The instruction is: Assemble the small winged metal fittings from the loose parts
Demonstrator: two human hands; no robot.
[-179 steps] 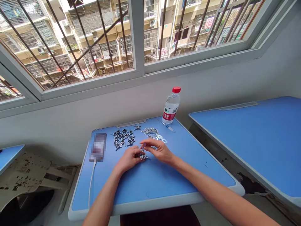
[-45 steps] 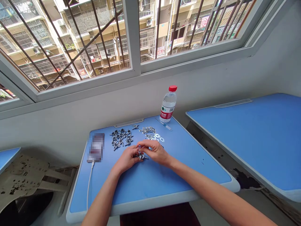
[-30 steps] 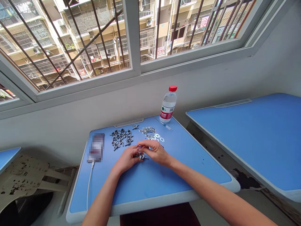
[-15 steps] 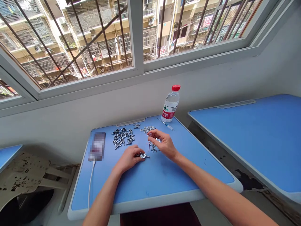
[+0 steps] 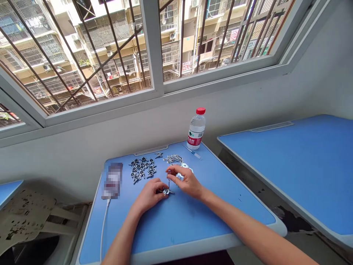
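1. from the head camera, looking down, the left hand lies low on the desk. its fingers curl close against a small wing nut, seemingly pressing it down so it can't slide.
2. the right hand sits just beside the left, its thumb and forefinger pressed together, pinching a thin screw. the screw stands upright just above the wing nut, as though lined up with its hole. i can't tell whether the tip has gone in.
3. this pair of parts sits between the hands, toward the middle of the desk.
4. farther back, the spare wing nuts lie bunched together, with loose screws and washers to their right. sorted by kind like this, each seems easy to reach.
5. a blurred phone lies at the left, its cable trailing off the front edge. a water bottle stands at the back, out of the way of the hands, with a thin pen beside it.
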